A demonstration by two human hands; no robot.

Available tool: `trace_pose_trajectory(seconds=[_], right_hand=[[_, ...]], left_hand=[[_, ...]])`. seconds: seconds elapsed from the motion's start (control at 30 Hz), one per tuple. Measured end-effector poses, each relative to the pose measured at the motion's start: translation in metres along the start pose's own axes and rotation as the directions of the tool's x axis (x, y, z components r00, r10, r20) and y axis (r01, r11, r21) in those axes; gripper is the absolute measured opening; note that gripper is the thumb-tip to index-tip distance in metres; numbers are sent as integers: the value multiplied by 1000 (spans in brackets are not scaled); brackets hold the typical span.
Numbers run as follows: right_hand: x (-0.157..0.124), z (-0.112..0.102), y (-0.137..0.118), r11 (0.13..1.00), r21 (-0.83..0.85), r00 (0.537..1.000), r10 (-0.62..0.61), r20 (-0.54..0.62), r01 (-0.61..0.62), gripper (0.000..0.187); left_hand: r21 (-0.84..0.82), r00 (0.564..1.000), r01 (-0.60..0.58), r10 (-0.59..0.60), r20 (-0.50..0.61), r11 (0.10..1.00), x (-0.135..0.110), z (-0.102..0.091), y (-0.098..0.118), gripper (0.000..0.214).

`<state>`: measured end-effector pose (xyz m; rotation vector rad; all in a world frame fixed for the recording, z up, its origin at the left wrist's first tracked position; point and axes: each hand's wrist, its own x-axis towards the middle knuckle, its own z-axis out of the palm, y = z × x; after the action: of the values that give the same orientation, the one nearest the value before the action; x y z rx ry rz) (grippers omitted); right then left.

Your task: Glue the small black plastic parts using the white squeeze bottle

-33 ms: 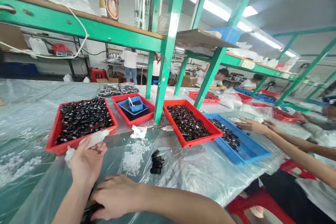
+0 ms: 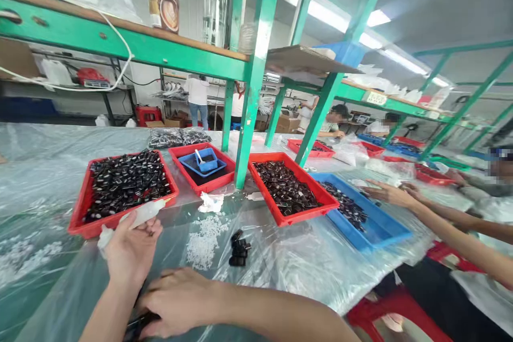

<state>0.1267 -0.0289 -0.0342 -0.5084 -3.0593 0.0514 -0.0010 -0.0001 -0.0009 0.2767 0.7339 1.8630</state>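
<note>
My left hand is closed around a white squeeze bottle, whose nozzle points right, in front of a red tray of black parts. Lower down, my right hand curls over small black parts at the bottom edge; its fingertips are partly hidden. A small cluster of black parts lies on the plastic-covered table to the right. Beside it is a scatter of tiny white pieces, with a crumpled white tissue behind them.
A red tray holding blue containers, another full red tray and a blue tray stand across the table. A green post rises between them, carrying a shelf. A co-worker's hands reach in from the right.
</note>
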Motion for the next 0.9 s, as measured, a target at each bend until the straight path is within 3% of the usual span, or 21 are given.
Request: trace_pose_trajectory(seconds=[0.13, 0.3, 0.37, 0.6, 0.7, 0.9], right_hand=[[-20, -12, 8, 996, 64, 997, 60, 45, -63, 46], [-42, -25, 21, 931, 254, 965, 259, 49, -263, 39], [-48, -25, 22, 927, 238, 957, 284, 55, -289, 37], [-53, -19, 5, 976, -135, 982, 180, 52, -172, 40], [-48, -17, 0, 979, -166, 993, 119, -6, -118, 39], [-36, -11, -4, 983, -178, 999, 43, 11, -41, 7]], left_hand=[[21, 1000, 6, -6, 11, 1000, 0, -2, 2, 16], [3, 1000, 17, -17, 25, 1000, -5, 3, 4, 15], [1, 1000, 27, -27, 10, 1000, -7, 5, 3, 15], [33, 998, 59, -58, -12, 998, -7, 7, 0, 19], [48, 999, 52, -52, -7, 997, -8, 7, -1, 17], [52, 999, 41, -41, -6, 998, -7, 4, -3, 16]])
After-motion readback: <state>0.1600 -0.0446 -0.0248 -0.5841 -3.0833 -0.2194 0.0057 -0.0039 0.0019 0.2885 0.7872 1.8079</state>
